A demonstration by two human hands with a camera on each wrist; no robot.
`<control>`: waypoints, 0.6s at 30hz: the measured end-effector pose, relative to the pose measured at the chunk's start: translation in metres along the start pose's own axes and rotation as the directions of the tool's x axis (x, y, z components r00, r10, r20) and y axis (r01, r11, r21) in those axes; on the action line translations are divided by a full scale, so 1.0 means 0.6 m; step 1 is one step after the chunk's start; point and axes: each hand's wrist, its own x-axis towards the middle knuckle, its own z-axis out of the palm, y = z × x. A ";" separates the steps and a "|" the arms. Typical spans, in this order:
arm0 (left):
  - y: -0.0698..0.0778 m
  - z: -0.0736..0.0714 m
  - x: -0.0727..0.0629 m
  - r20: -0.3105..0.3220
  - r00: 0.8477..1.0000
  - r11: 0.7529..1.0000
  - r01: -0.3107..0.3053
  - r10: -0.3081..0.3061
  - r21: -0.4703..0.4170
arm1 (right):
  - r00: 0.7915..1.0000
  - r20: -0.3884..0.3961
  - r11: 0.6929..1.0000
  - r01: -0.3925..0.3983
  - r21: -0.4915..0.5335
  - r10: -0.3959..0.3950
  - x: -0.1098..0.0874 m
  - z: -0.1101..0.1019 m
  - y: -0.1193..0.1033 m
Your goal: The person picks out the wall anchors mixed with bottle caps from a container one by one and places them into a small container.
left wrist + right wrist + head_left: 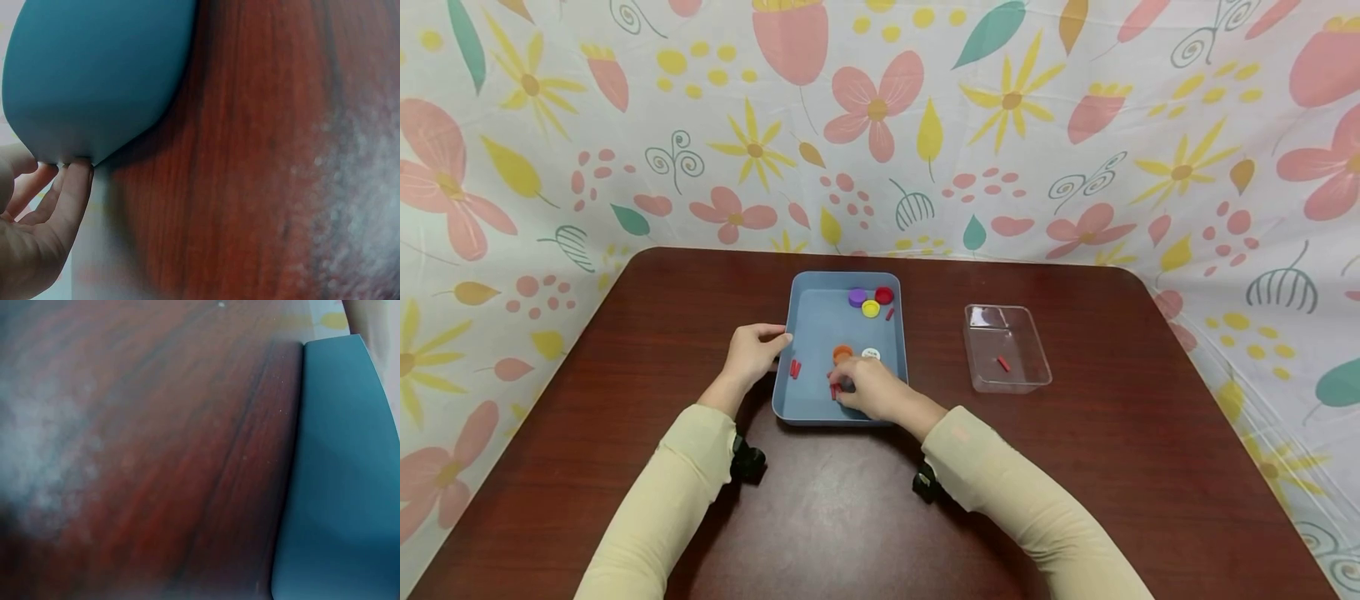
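A blue-grey tray point(811, 312) lies on the table. My left hand point(751, 354) grips its left rim, thumb on top and fingers against the outer side; in the left wrist view those fingers point(74, 194) meet the tray's edge. My right hand point(874, 387) reaches over the tray's front, finger and thumb curled about a small red stick point(832, 393). An orange cap point(842, 353) and a white cap point(871, 354) lie just beyond it. Two red sticks point(795, 368) lie near the left wall. The right wrist view shows only the tray's outer side point(340, 469) and the table.
Purple point(857, 297), yellow point(870, 309) and red point(883, 295) caps sit in the tray's far right corner, beside another red stick point(890, 314). Right of the tray stands a clear plastic box point(1011, 386) with one red stick point(1003, 364) inside. A patterned cloth point(880, 167) hangs behind the table.
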 end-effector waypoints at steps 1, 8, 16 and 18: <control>0.000 0.000 0.000 0.000 1.000 1.000 0.000 0.000 0.001 | 1.000 0.001 1.000 -0.004 0.002 0.004 0.000 0.000 -0.001; 0.000 0.000 -0.001 0.003 1.000 1.000 0.002 -0.002 0.002 | 1.000 -0.017 1.000 -0.013 0.003 0.013 0.000 -0.002 -0.001; -0.001 0.000 0.000 -0.002 1.000 1.000 -0.007 0.007 0.001 | 0.997 -0.065 0.999 -0.051 -0.010 0.050 0.000 -0.001 0.001; -0.001 0.001 -0.001 -0.004 1.000 1.000 -0.009 0.009 0.003 | 0.996 -0.076 0.999 -0.053 0.000 0.053 0.000 -0.001 0.002</control>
